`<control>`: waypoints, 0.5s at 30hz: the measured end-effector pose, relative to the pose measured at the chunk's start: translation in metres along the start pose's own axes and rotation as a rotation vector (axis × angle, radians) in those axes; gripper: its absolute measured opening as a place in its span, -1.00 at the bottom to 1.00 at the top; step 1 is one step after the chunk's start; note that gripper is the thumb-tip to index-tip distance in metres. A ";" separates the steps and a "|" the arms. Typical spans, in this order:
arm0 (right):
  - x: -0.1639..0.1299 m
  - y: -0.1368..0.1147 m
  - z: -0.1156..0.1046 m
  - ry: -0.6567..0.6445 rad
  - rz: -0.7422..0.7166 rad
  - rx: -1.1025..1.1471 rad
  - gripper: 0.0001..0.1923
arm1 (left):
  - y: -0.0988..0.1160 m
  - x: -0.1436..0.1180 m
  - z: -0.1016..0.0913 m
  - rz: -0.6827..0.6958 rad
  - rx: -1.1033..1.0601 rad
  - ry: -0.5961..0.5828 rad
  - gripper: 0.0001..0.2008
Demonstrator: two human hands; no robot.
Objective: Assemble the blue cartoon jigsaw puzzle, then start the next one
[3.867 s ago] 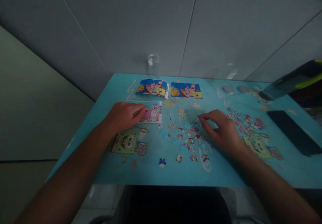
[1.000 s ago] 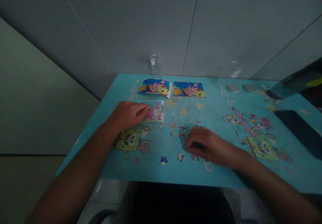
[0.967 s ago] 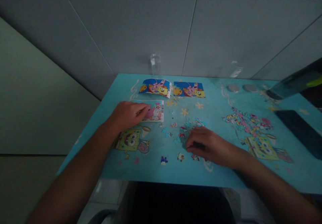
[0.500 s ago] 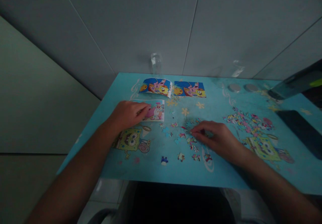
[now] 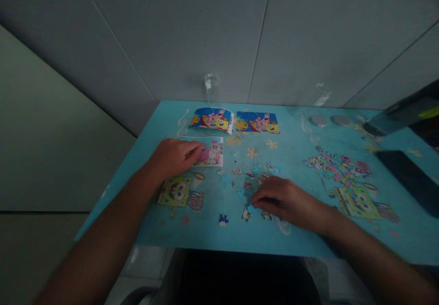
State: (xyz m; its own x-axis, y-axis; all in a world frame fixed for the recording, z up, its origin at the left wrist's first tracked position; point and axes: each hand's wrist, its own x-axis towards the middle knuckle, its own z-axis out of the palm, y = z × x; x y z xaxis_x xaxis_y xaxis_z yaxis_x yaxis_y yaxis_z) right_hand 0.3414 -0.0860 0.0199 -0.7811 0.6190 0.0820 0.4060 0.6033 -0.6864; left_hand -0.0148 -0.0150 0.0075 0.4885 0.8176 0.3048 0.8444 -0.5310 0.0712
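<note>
My right hand [image 5: 277, 200] is closed in a pinch over the loose jigsaw pieces, with a light blue puzzle piece [image 5: 251, 209] at its fingertips. Beside that piece lies a puzzle piece with a pale pattern [image 5: 245, 215], and a dark blue and white piece [image 5: 223, 220] sits farther left. Several small pieces [image 5: 247, 185] are scattered beyond the fingers. My left hand [image 5: 176, 156] rests on the left part of a pink picture card [image 5: 215, 154], its fingers stretched out and thumb slightly apart. The card is partly covered by that hand.
Two blue picture sheets [image 5: 212, 119] [image 5: 259, 122] lie at the back. A pile of puzzle pieces [image 5: 339, 165] is on the right, near a dark phone-like slab [image 5: 409, 181]. Clear containers [image 5: 211, 88], two round lids [image 5: 318, 120] and a tilted bottle [image 5: 394, 115] stand or lie along the wall.
My right hand has moved down towards the near table edge, and a light blue puzzle piece now shows at its fingertips. My left hand has stayed on the card.
</note>
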 end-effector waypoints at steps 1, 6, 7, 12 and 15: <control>-0.001 0.000 -0.001 0.005 -0.007 -0.007 -0.85 | 0.000 0.000 0.000 0.001 -0.002 0.002 -0.61; -0.001 0.003 -0.004 0.129 -0.006 -0.106 -0.82 | 0.000 0.000 0.001 0.003 -0.010 0.014 -0.61; -0.001 0.005 -0.005 0.163 0.018 -0.133 -0.83 | 0.000 0.000 0.001 0.005 -0.011 0.016 -0.61; -0.003 0.015 -0.011 0.314 0.201 -0.252 -0.85 | 0.001 0.001 -0.001 -0.001 -0.024 -0.007 -0.62; -0.004 0.023 -0.015 0.400 0.262 -0.324 -0.85 | 0.002 0.001 -0.002 -0.016 -0.009 -0.021 -0.61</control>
State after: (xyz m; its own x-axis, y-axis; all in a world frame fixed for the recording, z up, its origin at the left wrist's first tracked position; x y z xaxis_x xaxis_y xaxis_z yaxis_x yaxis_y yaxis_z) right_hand 0.3609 -0.0665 0.0142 -0.4201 0.8726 0.2493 0.7355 0.4883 -0.4697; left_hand -0.0131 -0.0161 0.0095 0.4791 0.8306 0.2839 0.8503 -0.5194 0.0847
